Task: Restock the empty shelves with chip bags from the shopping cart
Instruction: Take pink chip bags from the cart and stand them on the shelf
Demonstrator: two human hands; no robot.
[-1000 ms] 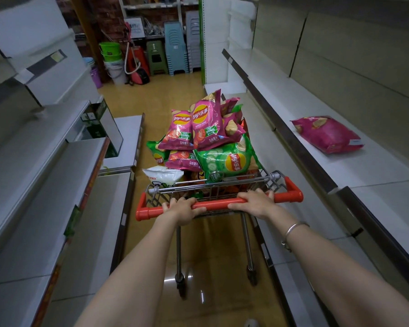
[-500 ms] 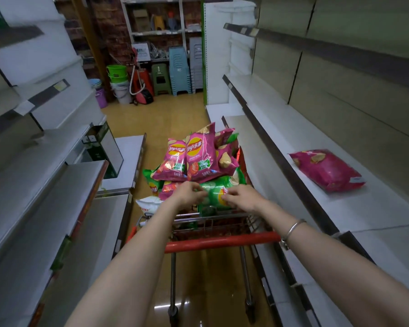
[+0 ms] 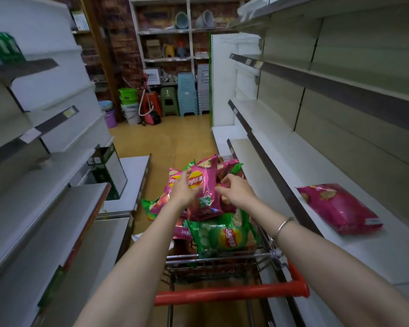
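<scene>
Chip bags (image 3: 222, 234): heaped in cart (image 3: 232, 292); lone bag (image 3: 340, 208) flat on right shelf (image 3: 305, 166). Left hand (image 3: 183, 187): fingers spread against top pink bag (image 3: 206, 180). Right hand (image 3: 237, 188): curled beside it, grip cannot be told.

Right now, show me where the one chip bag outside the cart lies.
In the head view, the pink chip bag lies flat on the right-hand shelf, just right of the shopping cart.

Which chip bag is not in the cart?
The pink bag lying alone on the right-hand shelf; every other bag sits piled in the cart.
</scene>
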